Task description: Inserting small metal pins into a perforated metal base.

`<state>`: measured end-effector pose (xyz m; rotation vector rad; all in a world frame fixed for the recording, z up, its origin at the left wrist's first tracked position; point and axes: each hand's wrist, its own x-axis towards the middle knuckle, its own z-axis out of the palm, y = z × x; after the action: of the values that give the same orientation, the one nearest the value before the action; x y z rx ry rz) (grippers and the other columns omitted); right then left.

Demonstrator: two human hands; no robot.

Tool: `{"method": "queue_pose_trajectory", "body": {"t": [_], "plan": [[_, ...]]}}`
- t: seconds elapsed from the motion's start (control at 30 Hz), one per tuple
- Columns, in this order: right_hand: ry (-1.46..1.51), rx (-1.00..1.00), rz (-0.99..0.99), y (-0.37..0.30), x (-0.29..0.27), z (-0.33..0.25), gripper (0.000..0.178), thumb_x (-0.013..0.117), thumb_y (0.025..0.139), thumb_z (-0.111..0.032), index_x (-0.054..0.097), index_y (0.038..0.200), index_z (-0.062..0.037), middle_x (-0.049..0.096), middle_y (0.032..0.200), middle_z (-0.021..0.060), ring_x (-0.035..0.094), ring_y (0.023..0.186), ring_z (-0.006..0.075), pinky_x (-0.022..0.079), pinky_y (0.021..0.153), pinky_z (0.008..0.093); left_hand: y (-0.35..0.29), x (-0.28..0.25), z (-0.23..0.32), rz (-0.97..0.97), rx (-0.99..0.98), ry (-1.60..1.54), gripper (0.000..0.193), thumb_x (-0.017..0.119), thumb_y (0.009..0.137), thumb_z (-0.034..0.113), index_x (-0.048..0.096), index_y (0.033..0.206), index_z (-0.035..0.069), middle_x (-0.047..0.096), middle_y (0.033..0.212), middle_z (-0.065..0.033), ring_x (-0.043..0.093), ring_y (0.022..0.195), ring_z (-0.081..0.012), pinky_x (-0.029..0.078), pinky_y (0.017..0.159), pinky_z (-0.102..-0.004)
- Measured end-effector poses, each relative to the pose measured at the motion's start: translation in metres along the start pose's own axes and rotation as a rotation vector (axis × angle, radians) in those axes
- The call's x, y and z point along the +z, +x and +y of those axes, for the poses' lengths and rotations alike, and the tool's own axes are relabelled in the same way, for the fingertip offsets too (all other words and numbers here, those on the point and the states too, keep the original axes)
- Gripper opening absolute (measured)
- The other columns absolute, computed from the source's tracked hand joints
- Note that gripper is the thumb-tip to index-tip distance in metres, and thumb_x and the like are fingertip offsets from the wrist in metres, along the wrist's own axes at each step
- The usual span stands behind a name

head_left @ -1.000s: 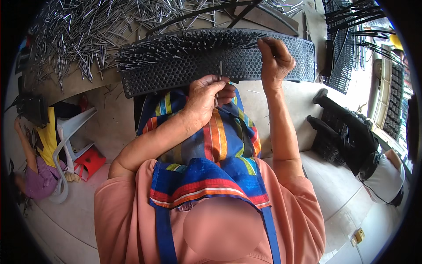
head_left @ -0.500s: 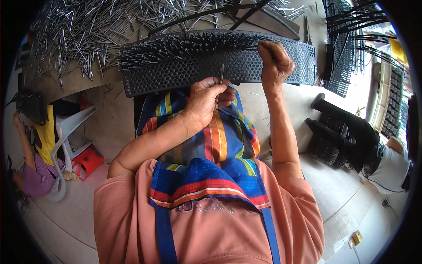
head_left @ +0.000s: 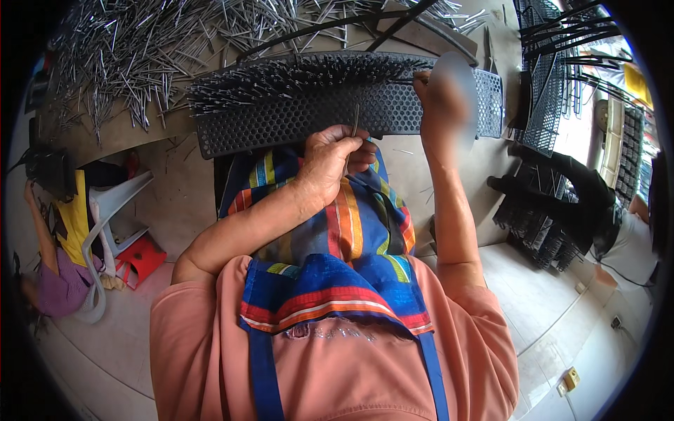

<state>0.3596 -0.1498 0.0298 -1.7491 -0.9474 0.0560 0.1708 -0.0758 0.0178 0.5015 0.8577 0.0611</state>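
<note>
A curved black perforated panel (head_left: 281,121) lies across my lap and the table edge. Thin metal pins (head_left: 274,78) stand densely in its far rows, from the left end to near my right hand. My left hand (head_left: 330,161), at the near edge of the panel, is closed round a few loose metal pins (head_left: 356,119) that point upward. Over the right part of the panel is my right hand (head_left: 444,105), largely smeared by a blur. Its fingertips are pinched at the end of the pin rows; what they hold is too small to make out.
A big heap of loose metal pins (head_left: 140,56) covers the table at the far left. Dark bars (head_left: 316,29) cross behind the panel. More perforated black panels (head_left: 544,77) stand at right. People sit on both sides; a white chair (head_left: 105,203) is at left.
My right hand has shifted slightly right, its fingertips staying near the end of the pin rows. My left hand keeps its place. The person at right has leaned and moved their arms.
</note>
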Motion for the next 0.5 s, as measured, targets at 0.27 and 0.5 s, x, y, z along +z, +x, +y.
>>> {"method": "queue_pose_trajectory", "body": {"t": [0.27, 0.5], "plan": [[0.11, 0.104, 0.033, -0.007, -0.004, 0.01, 0.013, 0.067, 0.079, 0.008, 0.071, 0.09, 0.0021, 0.069, 0.087, 0.0048, 0.061, 0.079, 0.0089, 0.049, 0.07, 0.0209, 0.0, -0.001, 0.0, -0.01, -0.013, 0.01, 0.015, 0.052, 0.094, 0.005, 0.063, 0.103, 0.001, 0.07, 0.089, -0.011, 0.068, 0.074, -0.0174, 0.056, 0.064, -0.0281], [0.082, 0.03, -0.057, 0.003, -0.001, 0.001, 0.012, 0.068, 0.078, 0.009, 0.07, 0.089, 0.0035, 0.069, 0.086, 0.0069, 0.063, 0.077, 0.0104, 0.049, 0.068, 0.0212, 0.003, -0.001, -0.003, -0.022, -0.012, 0.024, 0.015, 0.052, 0.093, 0.005, 0.064, 0.102, 0.002, 0.07, 0.089, -0.0107, 0.068, 0.075, -0.0171, 0.056, 0.065, -0.0282]]}}
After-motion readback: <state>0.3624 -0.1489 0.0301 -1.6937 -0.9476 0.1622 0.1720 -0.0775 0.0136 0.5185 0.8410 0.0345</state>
